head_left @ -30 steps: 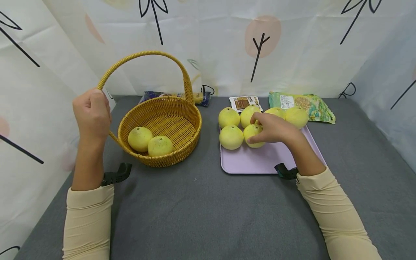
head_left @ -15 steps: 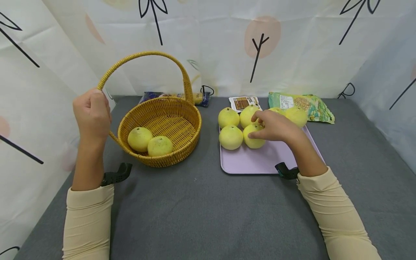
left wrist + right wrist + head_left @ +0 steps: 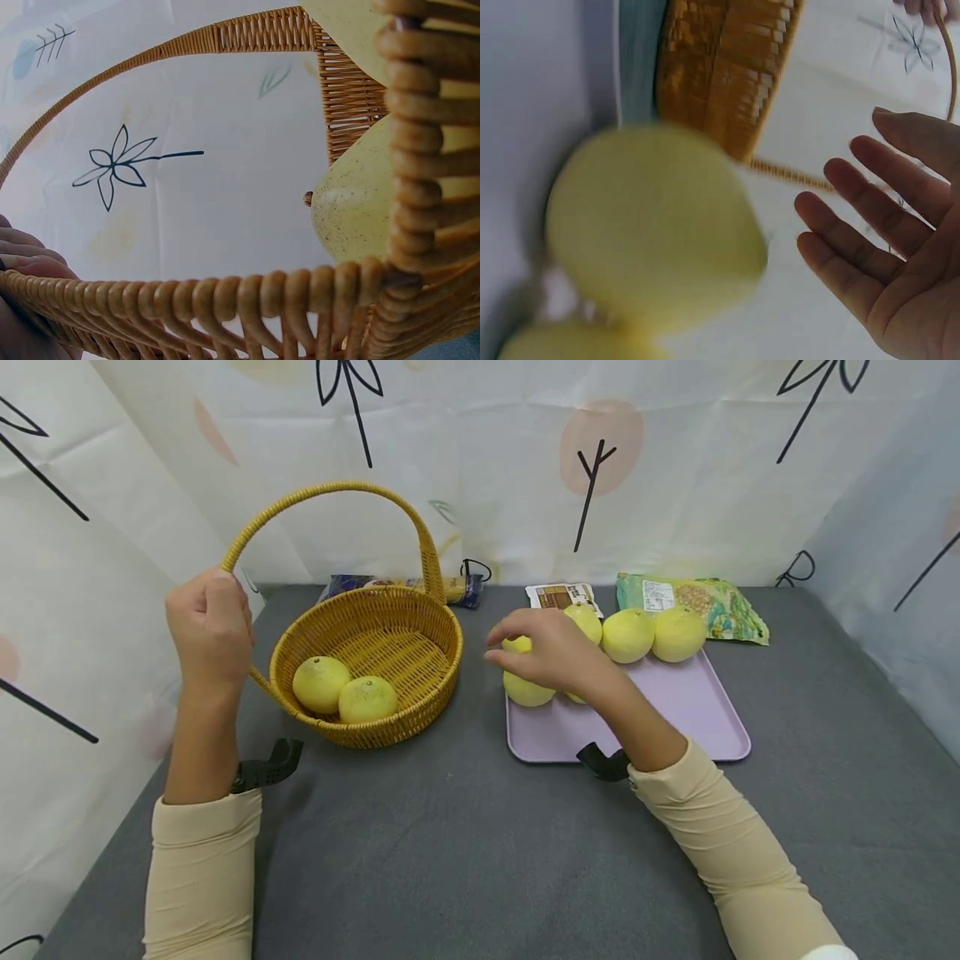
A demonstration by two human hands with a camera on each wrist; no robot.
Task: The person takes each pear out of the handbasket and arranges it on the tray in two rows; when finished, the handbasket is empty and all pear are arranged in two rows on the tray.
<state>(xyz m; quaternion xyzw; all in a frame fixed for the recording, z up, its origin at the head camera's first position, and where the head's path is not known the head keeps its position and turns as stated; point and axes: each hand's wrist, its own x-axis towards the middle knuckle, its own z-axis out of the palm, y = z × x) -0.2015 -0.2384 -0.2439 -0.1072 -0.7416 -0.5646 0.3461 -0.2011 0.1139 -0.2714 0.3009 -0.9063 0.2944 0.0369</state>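
Observation:
My left hand [image 3: 212, 622] grips the arched handle [image 3: 352, 489] of a yellow wicker basket [image 3: 427, 714]; in the left wrist view its fingers [image 3: 30, 255] show at the lower left. Two pale yellow, stemmed round fruits [image 3: 321, 683] lie on the basket's near left side. Over the left end of a lilac tray [image 3: 682, 718], my right hand [image 3: 551, 647] hovers with nothing in it, hiding parts of several like fruits. In the right wrist view, its fingers are spread and apart from a blurred fruit [image 3: 652, 225].
On the tray's far side two fruits [image 3: 627, 635] stand in plain sight. Behind it lie a green patterned bag [image 3: 723, 602] and a small white-and-brown packet [image 3: 558, 597]. A blue-and-yellow packet [image 3: 465, 589] lies behind the basket. A printed white cloth [image 3: 510, 485] walls the grey table [image 3: 450, 843].
My right hand has moved left from the front middle fruit to over the leftmost fruits, uncovering the far ones. My left hand still holds the handle, and the basket stays in place.

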